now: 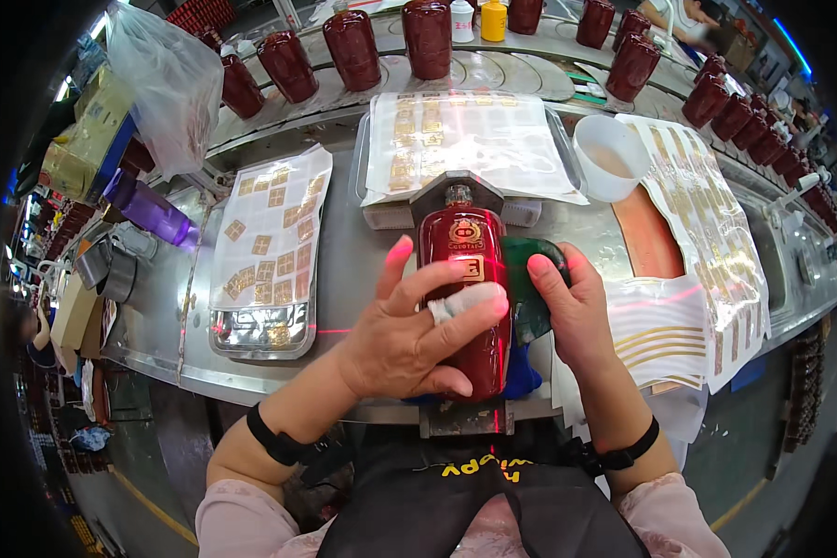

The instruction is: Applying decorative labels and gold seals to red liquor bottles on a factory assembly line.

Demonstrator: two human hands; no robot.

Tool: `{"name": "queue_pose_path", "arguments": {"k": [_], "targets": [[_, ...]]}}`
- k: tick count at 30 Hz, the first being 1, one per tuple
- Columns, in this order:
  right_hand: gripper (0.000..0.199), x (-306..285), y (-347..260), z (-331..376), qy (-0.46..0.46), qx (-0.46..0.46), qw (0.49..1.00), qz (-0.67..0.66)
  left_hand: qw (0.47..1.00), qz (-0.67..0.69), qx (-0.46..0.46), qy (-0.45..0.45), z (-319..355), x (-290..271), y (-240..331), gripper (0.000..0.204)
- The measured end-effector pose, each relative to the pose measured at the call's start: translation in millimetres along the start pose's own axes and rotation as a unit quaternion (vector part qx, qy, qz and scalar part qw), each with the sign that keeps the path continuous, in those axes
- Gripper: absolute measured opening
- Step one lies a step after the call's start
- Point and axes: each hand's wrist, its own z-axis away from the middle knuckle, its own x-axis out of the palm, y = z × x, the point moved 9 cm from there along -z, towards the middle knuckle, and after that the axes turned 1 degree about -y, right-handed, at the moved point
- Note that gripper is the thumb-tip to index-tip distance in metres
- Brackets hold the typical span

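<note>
Deep red and glossy, the bottle rests in a dark cradle at the near edge of the metal bench, its neck pointing away from me. I judge the step in hand to be settling the small gold label below the emblem. To do it well, I would line the label up with the bottle's long axis, press from its middle outward so no air is trapped, and go lightly enough that it cannot slide. The green scraper-like piece seems suited to even strokes, laid flat, with no corner digging in.

As for pose, the left hand reaches over from the lower left, back upward, fingers spread across the bottle's face. Its grip is slack, wrapped around nothing; one finger wears a white wrap, and I cannot tell how hard any fingertip presses. From the lower right comes the right hand, thumb uppermost, its grip pinching the green piece just beside the bottle's right flank; I cannot tell whether they touch.
</note>
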Motion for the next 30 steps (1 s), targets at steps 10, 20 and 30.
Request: {"name": "queue_pose_path", "arguments": {"k": [10,20,30], "targets": [[0.024,84.7,-105.9,50.9,-0.197,-0.471,0.742,0.435,0.972,0.037,-0.199,0.120,50.5,13.8,12.1,0.101],[0.022,96.3,-85.1,72.5,-0.327,-0.372,0.795,0.349,0.970,0.056,-0.236,0.028,56.8,29.2,1.6,0.113],[0.040,-217.9,-107.0,76.6,0.120,-0.188,0.717,0.660,0.893,0.302,-0.307,0.131,70.7,46.4,-11.3,0.119]]}}
